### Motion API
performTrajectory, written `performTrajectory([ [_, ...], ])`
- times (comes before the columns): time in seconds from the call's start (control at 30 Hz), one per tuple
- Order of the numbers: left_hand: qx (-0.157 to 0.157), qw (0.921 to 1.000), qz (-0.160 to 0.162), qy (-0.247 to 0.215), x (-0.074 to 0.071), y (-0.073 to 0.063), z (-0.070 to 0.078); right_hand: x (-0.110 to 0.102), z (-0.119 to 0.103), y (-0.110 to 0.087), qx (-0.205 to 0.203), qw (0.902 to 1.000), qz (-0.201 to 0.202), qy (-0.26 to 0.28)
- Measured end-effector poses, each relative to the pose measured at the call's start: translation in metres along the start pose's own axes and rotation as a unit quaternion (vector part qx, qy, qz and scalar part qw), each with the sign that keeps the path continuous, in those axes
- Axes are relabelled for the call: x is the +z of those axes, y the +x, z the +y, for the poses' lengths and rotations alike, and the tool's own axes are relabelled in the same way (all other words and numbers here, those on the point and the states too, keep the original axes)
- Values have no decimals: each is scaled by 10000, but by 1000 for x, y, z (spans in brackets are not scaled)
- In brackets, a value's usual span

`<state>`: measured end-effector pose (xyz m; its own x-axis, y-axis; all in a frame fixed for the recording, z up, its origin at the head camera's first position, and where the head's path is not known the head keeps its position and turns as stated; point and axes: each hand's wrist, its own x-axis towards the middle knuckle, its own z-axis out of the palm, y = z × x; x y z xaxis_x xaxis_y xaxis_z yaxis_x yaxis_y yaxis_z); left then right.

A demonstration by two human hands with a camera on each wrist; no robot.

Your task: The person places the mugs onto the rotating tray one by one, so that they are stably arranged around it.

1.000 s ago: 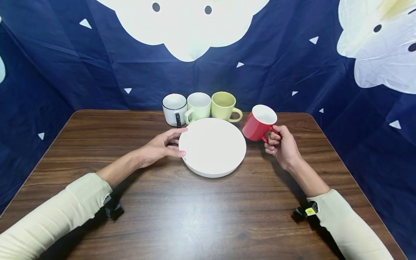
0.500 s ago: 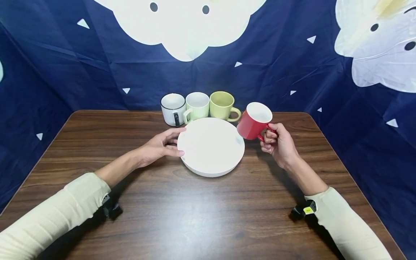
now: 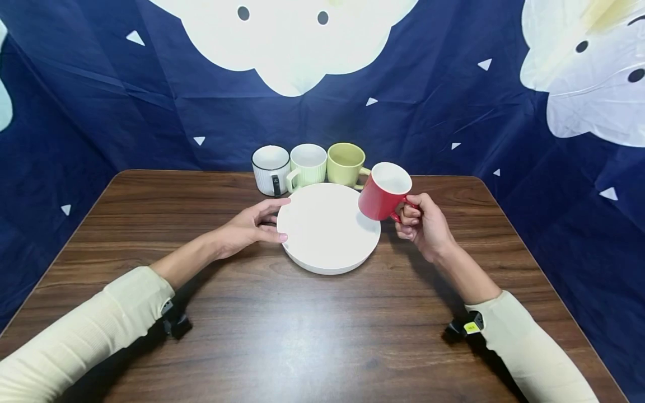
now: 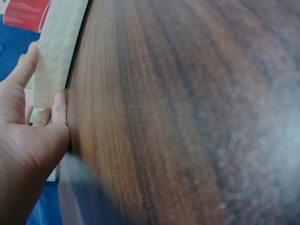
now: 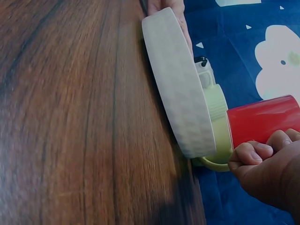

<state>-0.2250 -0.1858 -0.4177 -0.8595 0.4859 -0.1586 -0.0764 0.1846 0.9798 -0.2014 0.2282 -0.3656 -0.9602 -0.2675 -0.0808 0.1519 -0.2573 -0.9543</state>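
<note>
In the head view, my right hand grips a red mug by its handle. The mug, white inside, is tilted slightly and raised over the right edge of a thick, round white platform. My left hand rests at the platform's left edge, thumb and fingers spread along its rim. From the left wrist, the platform's side wall shows next to the fingers. The right wrist view shows the mug's red wall above the platform's faceted side.
Behind the platform, three mugs stand in a row: a white one with a dark rim, a pale green ribbed one and a yellow-green one. All are on a brown wooden table. A dark blue printed cloth hangs behind.
My right hand has carried the red mug leftward, from beside the platform to over its right edge. The left hand and platform have stayed in place.
</note>
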Motion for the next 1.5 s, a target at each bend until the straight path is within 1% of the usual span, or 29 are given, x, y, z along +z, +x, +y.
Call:
performTrajectory([
  [0.37,-22,10000,16,-25,-1,-1,-1,8,1,1,95,9996,-209,-134],
  [0.57,12,10000,-9,-9,0,-1,1,10,2,0,179,9992,-261,-253],
  [0.8,96,9999,-44,44,1,-1,0,15,5,0,252,9980,-432,-386],
  [1.03,1,10000,7,18,0,-1,-1,20,6,1,345,9969,-450,-539],
  [1.3,4,10000,-12,84,0,-1,-2,26,8,2,414,9960,-422,-672],
  [1.5,97,9999,-47,71,1,-2,-1,31,10,4,538,9951,-414,-713],
])
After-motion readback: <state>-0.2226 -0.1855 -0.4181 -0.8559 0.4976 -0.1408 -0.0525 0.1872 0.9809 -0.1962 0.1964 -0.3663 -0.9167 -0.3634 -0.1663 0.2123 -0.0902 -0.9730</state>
